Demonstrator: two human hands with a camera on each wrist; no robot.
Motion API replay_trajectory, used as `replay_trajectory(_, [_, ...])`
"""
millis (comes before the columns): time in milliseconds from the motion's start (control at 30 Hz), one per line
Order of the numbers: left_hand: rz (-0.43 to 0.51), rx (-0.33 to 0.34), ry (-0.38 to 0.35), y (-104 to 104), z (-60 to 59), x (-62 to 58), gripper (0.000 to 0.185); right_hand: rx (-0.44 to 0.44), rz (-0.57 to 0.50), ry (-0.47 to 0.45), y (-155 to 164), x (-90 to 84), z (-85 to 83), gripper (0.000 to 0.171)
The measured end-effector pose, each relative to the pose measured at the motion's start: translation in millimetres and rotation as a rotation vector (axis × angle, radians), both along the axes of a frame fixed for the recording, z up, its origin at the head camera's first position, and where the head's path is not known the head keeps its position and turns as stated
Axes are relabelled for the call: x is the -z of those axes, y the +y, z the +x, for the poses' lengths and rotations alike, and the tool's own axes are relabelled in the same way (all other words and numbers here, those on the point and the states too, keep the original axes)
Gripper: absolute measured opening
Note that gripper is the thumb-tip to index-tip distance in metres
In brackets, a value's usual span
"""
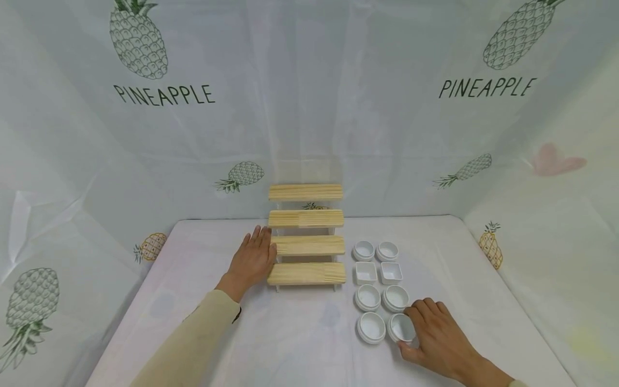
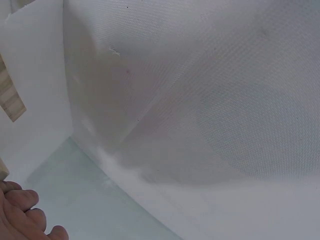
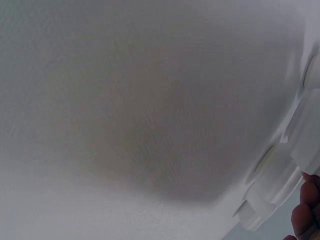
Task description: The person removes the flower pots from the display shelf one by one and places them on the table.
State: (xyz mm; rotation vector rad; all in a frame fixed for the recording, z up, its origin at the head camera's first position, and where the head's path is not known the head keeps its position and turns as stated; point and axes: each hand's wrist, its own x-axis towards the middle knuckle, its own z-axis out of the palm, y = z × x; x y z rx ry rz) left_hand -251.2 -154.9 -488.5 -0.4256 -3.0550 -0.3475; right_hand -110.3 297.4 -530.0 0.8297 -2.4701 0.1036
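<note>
A stepped rack [image 1: 307, 245] with pale wooden shelves on white supports stands in the middle of the table. My left hand [image 1: 252, 257] lies along its left side, fingers straight and the thumb side against the shelf ends. In the left wrist view, fingertips [image 2: 35, 217] show at the lower left corner, close to a wooden end. To the right of the rack, small white dishes sit in two columns. My right hand [image 1: 437, 338] holds the nearest right round dish [image 1: 402, 327] between thumb and fingers. The right wrist view catches fingertips [image 3: 306, 212] beside white dishes [image 3: 280, 172].
Next to the held dish is another round dish [image 1: 372, 327]; behind them stand more round ones and two square dishes [image 1: 366, 273]. A pale cloth covers the table [image 1: 300, 344]. White sheeting [image 1: 309, 107] with pineapple prints hangs behind and at both sides.
</note>
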Motion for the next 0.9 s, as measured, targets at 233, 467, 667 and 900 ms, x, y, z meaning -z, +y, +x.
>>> replay_trajectory(233, [0.004, -0.006, -0.002, 0.2, -0.3, 1.1, 0.066, -0.012, -0.010, 0.007, 0.7, 6.9, -1.0, 0.054])
replay_trajectory(467, [-0.001, -0.010, -0.001, 0.9, 0.8, -0.1, 0.066, -0.014, -0.010, 0.013, 1.0, 11.3, -2.1, 0.053])
replay_trajectory(667, [0.006, -0.008, -0.005, 1.8, 1.9, -1.8, 0.065, 0.004, -0.010, -0.001, 0.4, 12.0, -1.4, 0.053])
replay_trajectory(900, [0.004, -0.012, 0.002, 2.0, 3.1, -2.3, 0.065, 0.002, -0.017, 0.007, 0.5, 11.8, -0.5, 0.054])
